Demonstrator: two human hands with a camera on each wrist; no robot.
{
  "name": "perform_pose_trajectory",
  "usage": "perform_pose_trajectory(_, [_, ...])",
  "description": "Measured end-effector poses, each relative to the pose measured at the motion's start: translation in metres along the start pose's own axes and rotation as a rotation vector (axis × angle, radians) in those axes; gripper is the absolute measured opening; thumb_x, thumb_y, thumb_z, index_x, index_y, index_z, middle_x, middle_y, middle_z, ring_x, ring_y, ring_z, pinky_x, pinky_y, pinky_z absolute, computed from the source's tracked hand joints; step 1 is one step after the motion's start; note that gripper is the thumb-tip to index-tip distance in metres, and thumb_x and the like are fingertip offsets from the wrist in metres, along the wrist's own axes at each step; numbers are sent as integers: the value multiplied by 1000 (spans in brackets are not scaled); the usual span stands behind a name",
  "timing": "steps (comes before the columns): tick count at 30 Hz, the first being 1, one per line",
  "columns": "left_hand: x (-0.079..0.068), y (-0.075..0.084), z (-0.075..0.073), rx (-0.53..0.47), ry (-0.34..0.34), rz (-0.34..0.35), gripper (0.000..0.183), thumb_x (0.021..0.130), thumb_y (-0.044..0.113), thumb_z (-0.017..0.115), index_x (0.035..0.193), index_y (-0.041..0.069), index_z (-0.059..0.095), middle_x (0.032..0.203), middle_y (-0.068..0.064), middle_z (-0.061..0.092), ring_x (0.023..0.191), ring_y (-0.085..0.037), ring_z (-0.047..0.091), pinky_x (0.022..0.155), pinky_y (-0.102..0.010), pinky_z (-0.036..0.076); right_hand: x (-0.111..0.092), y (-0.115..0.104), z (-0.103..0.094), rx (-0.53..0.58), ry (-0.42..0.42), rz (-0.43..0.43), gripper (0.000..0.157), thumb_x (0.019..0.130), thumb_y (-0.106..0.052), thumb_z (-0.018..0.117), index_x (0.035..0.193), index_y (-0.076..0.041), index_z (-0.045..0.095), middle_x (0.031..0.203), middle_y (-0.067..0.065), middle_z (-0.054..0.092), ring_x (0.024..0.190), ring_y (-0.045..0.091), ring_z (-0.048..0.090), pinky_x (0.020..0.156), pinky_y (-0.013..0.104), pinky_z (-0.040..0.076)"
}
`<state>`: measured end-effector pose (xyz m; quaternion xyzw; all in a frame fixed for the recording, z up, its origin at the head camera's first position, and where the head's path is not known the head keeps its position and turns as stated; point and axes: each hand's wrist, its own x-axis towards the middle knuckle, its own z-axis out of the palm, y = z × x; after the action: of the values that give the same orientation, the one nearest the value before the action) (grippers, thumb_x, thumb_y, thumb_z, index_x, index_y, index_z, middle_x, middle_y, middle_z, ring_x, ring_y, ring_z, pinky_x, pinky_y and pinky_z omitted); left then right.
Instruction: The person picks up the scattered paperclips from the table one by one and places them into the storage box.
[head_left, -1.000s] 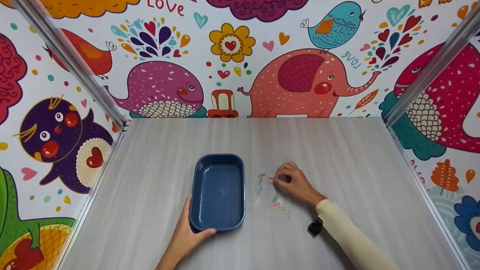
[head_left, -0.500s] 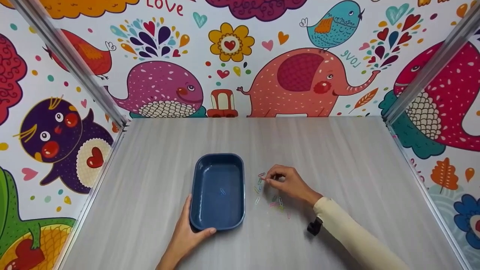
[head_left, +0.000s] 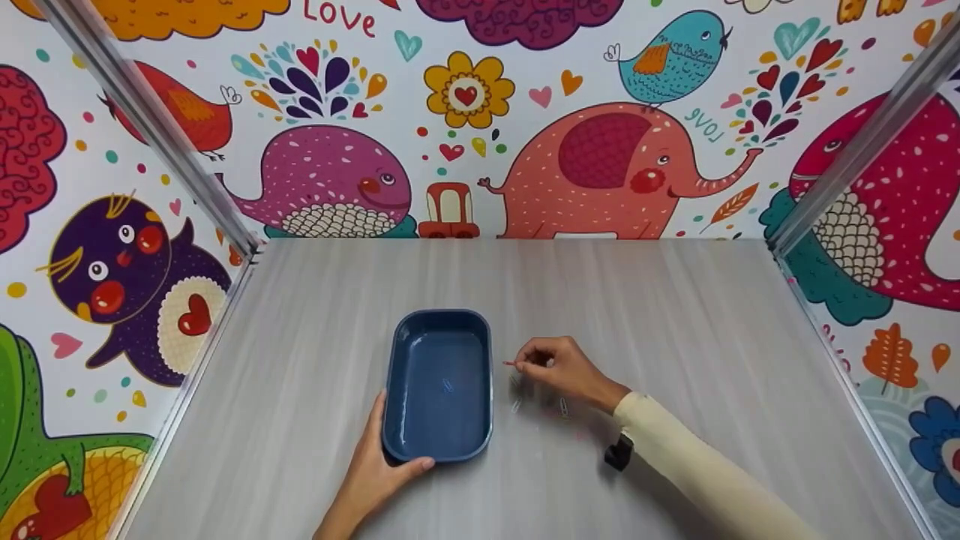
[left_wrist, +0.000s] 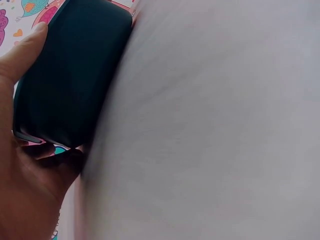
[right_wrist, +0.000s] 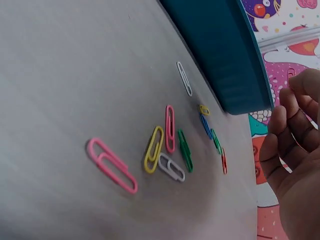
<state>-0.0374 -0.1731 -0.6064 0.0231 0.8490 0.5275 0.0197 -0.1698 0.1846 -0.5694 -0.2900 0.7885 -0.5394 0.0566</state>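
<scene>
My left hand (head_left: 375, 465) grips the near left corner of a deep blue rectangular plastic container (head_left: 439, 442), its thumb over the near rim and its fingers along the left side. One blue paper clip (head_left: 448, 385) lies on the container's floor. Just right of the container, my right hand (head_left: 566, 371) pinches a red paper clip (head_left: 509, 363) between thumb and forefinger, raised above the table. Below that hand several coloured paper clips are scattered; the right wrist view shows a large pink clip (right_wrist: 112, 165), a yellow clip (right_wrist: 154, 150), a dark green clip (right_wrist: 185, 151) and a white clip (right_wrist: 184, 79).
The grey wood-grain table (head_left: 330, 300) is bounded by walls with cartoon animal prints (head_left: 585, 172) and metal frame posts (head_left: 847, 142). A black wrist device (head_left: 619, 453) sits by the cream right sleeve (head_left: 697, 457).
My right hand has moved left toward the container, carrying the red paper clip over the scattered clips. My left hand and the container have stayed in place.
</scene>
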Motion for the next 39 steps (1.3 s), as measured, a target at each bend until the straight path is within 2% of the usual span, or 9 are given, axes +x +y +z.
perform_pose_trajectory(6, [-1, 1, 0, 10, 4, 2, 131, 81, 31, 101, 174, 0, 14, 176, -33, 25, 161, -54, 28, 127, -72, 25, 6, -3, 6, -13, -43, 5, 10, 104, -8, 76, 103, 0, 81, 91, 10, 78, 76, 9, 58, 69, 22, 48])
perform_pose_trajectory(11, [-1, 1, 0, 2, 1, -8, 131, 81, 33, 101, 174, 1, 15, 177, -32, 24, 162, -53, 27, 127, -72, 24, 11, -8, 9, -39, -67, 16, 9, 105, -10, 76, 102, -13, 84, 92, 6, 78, 77, 10, 59, 69, 22, 50])
perform_pose_trajectory(16, [0, 1, 0, 7, 0, -4, 131, 81, 32, 101, 174, 1, 15, 177, -32, 24, 162, -54, 27, 127, -72, 25, 17, -13, 8, -39, -81, 1, 12, 106, -12, 76, 104, -21, 84, 97, 12, 80, 78, 13, 61, 70, 25, 52])
perform_pose_trajectory(18, [-1, 0, 0, 7, 0, 0, 131, 81, 32, 101, 174, 1, 15, 177, -32, 24, 161, -54, 27, 127, -72, 25, 20, -15, 7, -39, -89, -7, 13, 106, -11, 75, 104, -21, 84, 99, 15, 81, 78, 13, 60, 70, 27, 51])
perform_pose_trajectory(22, [-1, -1, 0, 8, 3, 11, 131, 81, 31, 101, 174, 1, 15, 177, -32, 24, 161, -54, 28, 126, -72, 26, 24, -18, 6, -44, -108, -5, 13, 105, -8, 75, 103, -19, 83, 95, 12, 80, 77, 12, 60, 69, 26, 50])
perform_pose_trajectory(26, [-1, -1, -1, 8, 4, 17, 131, 81, 31, 101, 174, 1, 15, 176, -32, 25, 161, -54, 28, 126, -72, 26, 27, -21, 8, -51, -136, 0, 8, 104, -7, 76, 104, -7, 83, 89, 6, 77, 77, 12, 60, 68, 23, 49])
perform_pose_trajectory(29, [0, -1, -1, 6, 0, 25, 131, 81, 30, 101, 174, 0, 14, 177, -33, 23, 161, -54, 27, 126, -72, 25, 30, -23, 9, -75, -153, -10, 8, 104, -6, 76, 106, -4, 83, 87, 3, 76, 76, 11, 59, 67, 23, 48])
perform_pose_trajectory(33, [0, -1, -1, 4, -8, 26, 131, 82, 30, 100, 174, 0, 12, 177, -33, 21, 162, -54, 24, 127, -73, 23, 34, -24, 11, -110, -177, -36, 9, 104, -5, 75, 106, -7, 83, 88, 3, 76, 75, 8, 59, 67, 21, 49])
perform_pose_trajectory(39, [0, -1, -1, 0, -10, 14, 131, 83, 32, 100, 175, 3, 12, 178, -32, 21, 162, -53, 25, 127, -72, 23, 41, -28, 14, -143, -220, -69, 11, 104, -5, 73, 108, 0, 82, 89, -4, 75, 76, 7, 60, 68, 21, 51])
